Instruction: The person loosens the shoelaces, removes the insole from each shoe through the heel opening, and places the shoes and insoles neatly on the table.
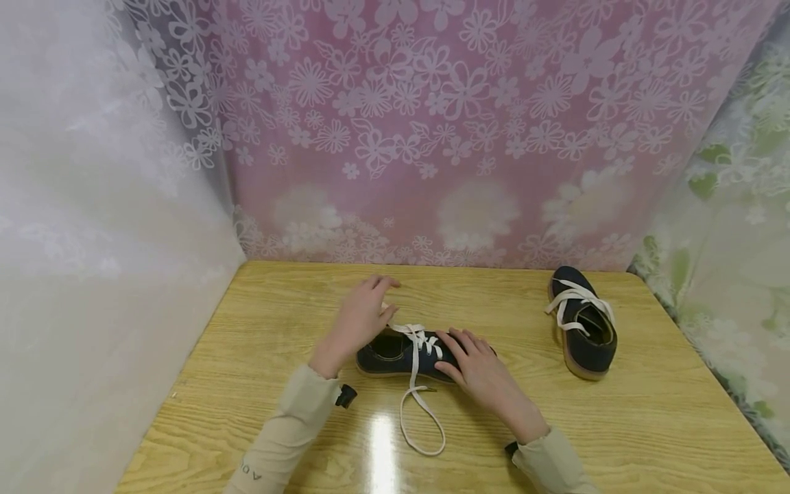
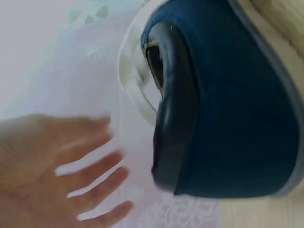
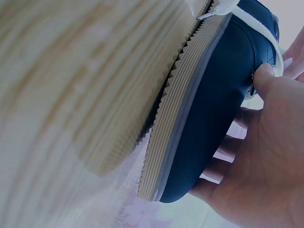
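Note:
A dark navy lace-up shoe (image 1: pixel 387 365) lies across the table, toe to the right. White laces (image 1: pixel 426 342) cross its front, and a loose lace (image 1: pixel 443 439) loops onto the wood on the near side. My right hand (image 1: pixel 484 374) holds the shoe's toe end, thumb near the laces and fingers over the top; in the right wrist view the fingertips are hidden behind the shoe. Above the shoe's opening is my left hand (image 1: pixel 361 312), its fingers loosely extended. In the left wrist view those spread fingers are blurred and apart from the shoe's heel (image 2: pixel 237 114).
A second navy shoe (image 1: pixel 589 357) with loose white laces stands at the table's right, toe toward the back. The wooden table (image 1: pixel 278 412) ends at a pink floral curtain (image 1: pixel 432 137) behind, with pale hangings on both sides.

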Available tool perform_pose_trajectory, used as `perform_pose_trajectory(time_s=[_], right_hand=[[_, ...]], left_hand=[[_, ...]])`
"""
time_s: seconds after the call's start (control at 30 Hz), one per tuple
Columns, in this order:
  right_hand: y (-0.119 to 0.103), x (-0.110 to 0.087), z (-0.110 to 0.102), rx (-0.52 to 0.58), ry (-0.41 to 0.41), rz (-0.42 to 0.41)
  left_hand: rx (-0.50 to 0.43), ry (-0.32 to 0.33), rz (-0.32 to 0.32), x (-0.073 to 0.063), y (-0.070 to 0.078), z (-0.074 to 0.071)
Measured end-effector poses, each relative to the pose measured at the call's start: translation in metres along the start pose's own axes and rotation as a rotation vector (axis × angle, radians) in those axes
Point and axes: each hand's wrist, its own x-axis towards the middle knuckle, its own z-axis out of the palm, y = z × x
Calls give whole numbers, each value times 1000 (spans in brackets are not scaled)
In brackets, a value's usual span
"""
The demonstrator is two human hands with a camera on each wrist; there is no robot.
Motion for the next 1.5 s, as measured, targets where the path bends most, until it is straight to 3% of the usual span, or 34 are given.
perform_pose_trajectory(time_s=[0.07,0.13,0.23,0.33,0.57,0.67,0.77,0.9,1.03,1.2,1.5], right_hand=[[0,0,1,0,-2,0],[0,0,1,-2,-1,-2],[0,0,2,-6,6,-4],[0,1,2,-7,6,-3],[0,1,3,-3,-4,6],[0,1,3,-2,-10,9],[1,1,3,-3,-11,10],[1,1,3,-4,-13,9],[1,0,3,-4,-14,7],[1,-1,4,-5,-10,9],[1,-1,1,-8,-6,4]], left_hand=[[-11,-125,35,-3,2,4],[-5,-207,54,-6,3,7],[32,-225,63,-8,2,10],[59,-129,42,-6,-1,10],[-37,330,-154,7,-4,-5],[-39,371,-178,11,-1,-9],[-46,242,-153,12,1,-8],[-77,-9,-108,7,4,2],[-69,-170,-2,0,6,12],[-84,-281,147,-4,8,21],[-130,-343,202,-4,10,25]])
